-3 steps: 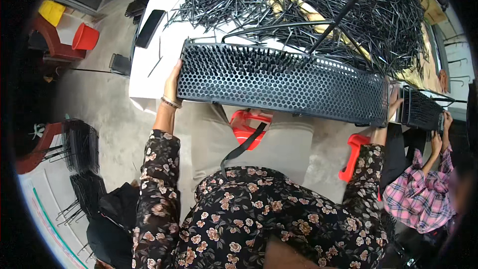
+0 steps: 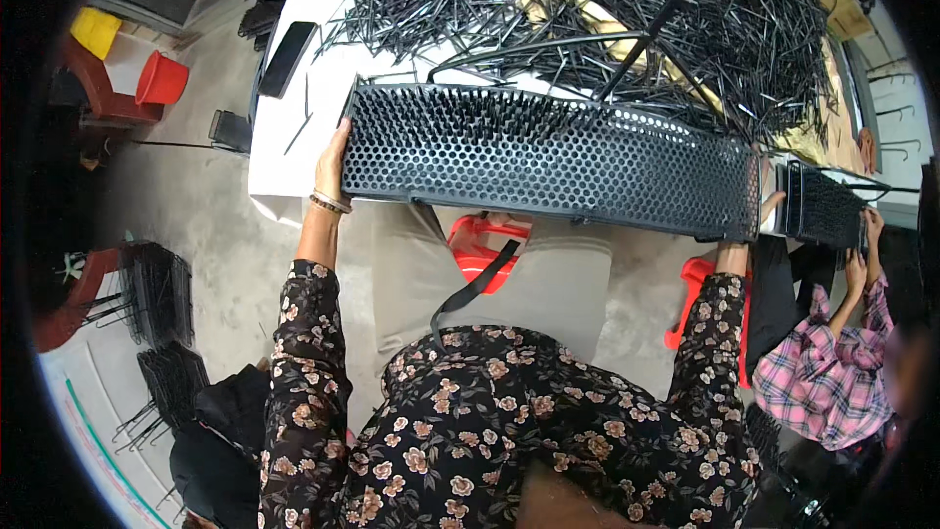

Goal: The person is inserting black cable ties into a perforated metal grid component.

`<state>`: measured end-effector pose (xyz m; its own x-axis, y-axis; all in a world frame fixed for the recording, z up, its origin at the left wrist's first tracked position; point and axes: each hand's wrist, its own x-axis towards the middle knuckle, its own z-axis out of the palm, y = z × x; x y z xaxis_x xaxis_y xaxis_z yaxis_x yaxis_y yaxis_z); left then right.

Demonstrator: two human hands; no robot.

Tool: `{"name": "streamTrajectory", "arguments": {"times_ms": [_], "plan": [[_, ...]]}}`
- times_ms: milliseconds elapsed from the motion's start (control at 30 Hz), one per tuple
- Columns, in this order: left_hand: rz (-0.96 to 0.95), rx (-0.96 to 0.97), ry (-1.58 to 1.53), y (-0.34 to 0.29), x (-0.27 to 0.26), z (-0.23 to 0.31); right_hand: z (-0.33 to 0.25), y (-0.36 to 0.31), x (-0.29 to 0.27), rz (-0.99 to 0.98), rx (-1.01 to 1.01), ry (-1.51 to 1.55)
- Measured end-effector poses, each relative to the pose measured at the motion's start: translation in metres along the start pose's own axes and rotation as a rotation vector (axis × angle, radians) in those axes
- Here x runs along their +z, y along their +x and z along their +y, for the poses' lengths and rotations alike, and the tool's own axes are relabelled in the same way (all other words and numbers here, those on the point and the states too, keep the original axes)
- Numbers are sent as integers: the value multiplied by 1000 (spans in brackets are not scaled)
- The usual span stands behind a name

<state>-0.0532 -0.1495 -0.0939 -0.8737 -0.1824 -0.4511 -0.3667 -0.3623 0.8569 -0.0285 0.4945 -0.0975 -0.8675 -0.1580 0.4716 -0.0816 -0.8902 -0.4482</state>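
Observation:
A long black perforated panel (image 2: 548, 171) spans the space in front of my lap, at the table's near edge. Short black bristle-like strips (image 2: 460, 118) stand in its holes along the far left part; the right part shows mostly bare holes. My left hand (image 2: 331, 165) is closed on the panel's left end. At the right end my right hand (image 2: 770, 204) grips it, partly hidden behind the panel. A black wire frame (image 2: 548, 42) with a long rod rises behind the panel. Beyond it lies a large heap of loose black strips (image 2: 441, 10).
The heap covers much of the white table (image 2: 279, 152), with a flat black block (image 2: 289, 59) on its left. Nearby at right, a co-worker in a pink plaid shirt (image 2: 822, 372) holds a similar black panel (image 2: 827, 211). Red stools (image 2: 480, 260) stand below; a red bucket (image 2: 162, 78) is far left.
The whole scene sits slightly further left in the picture. Both my hands keep their hold on the panel's ends.

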Motion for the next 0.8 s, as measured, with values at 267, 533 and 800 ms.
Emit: {"name": "streamTrajectory", "arguments": {"times_ms": [267, 533, 800], "plan": [[-99, 355, 325, 11, 0, 4, 13, 17, 13, 855, 26, -386], [-41, 434, 260, 23, -5, -22, -1, -7, -22, 751, 85, -328], [-57, 204, -3, 16, 15, -24, -14, -39, -71, 721, 89, -205]]}}
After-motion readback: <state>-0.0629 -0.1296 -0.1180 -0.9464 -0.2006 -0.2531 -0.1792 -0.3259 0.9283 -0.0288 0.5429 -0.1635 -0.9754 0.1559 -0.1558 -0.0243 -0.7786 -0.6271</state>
